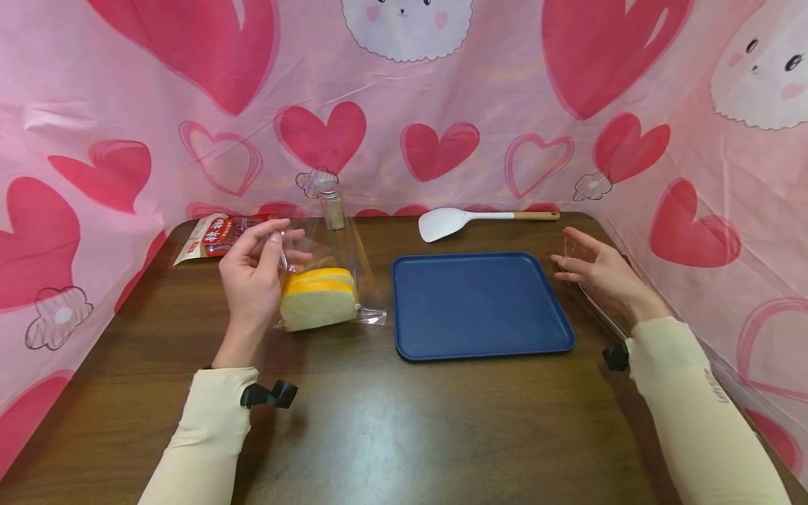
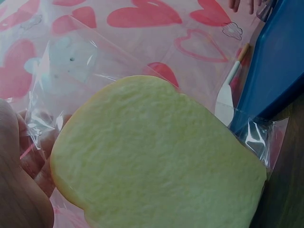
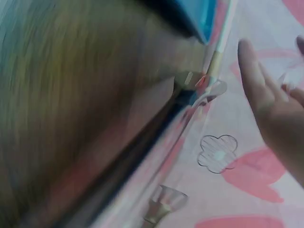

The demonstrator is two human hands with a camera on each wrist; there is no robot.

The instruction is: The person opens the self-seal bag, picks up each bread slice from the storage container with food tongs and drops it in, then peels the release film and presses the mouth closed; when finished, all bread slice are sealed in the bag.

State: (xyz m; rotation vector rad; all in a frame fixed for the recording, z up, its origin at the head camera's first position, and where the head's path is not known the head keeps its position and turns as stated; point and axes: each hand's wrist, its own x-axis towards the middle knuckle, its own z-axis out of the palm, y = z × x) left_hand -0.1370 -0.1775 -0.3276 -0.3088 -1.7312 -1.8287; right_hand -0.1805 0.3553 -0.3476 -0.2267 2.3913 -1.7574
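Observation:
My left hand (image 1: 254, 270) pinches the edge of a clear plastic bag (image 1: 372, 316) with slices of yellow-crusted bread (image 1: 318, 310) inside. A broad pale slice (image 2: 156, 152) fills much of the left wrist view, beside the left palm (image 2: 21, 166). Over the right side of the table, my right hand (image 1: 600, 273) is raised, its fingers spread and loosely bent. A faint clear glint shows between those fingers; what it is I cannot tell. Just below lies a thin metal utensil (image 1: 602, 312), partly hidden by the hand and sleeve, possibly tongs.
A blue tray (image 1: 482, 306) lies between the hands. Behind it is a white spatula (image 1: 443, 224) with a wooden handle. At the back left are a shaker jar (image 1: 331, 205) and a red-and-white packet (image 1: 217, 235). Pink heart-patterned cloth walls (image 1: 379, 84) enclose the table.

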